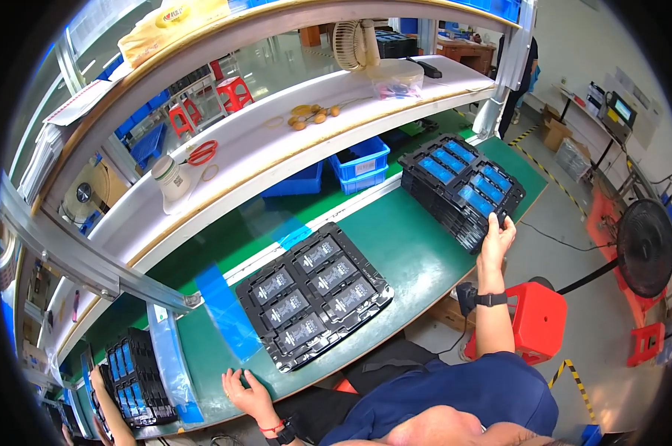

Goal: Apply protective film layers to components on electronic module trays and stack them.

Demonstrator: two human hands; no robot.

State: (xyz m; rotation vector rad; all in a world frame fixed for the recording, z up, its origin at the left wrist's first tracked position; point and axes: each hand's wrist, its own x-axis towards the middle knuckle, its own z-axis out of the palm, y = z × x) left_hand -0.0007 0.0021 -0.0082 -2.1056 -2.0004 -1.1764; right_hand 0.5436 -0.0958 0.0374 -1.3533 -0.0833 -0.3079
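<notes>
On the green bench in front of me lies a black plastic tray [317, 293] with several dark, flat battery-like packs in its pockets. My left hand [248, 395] is near the bench's front edge, just below the tray's near left corner; it is empty, its fingers spread. On the right stands a tall stack of black trays [455, 195], the top one holding several blue-faced packs. My right hand [497, 239] is at the near right corner of that stack, fingers apart and fingertips at the edge of the trays. Whether they press on it I cannot tell.
At the far left, another person's hand [98, 380] is beside a further stack of trays [131, 379]. Blue bins [362, 165] sit under the white shelf [247, 152]. A red stool [540, 320] and a black fan [645, 241] stand to the right.
</notes>
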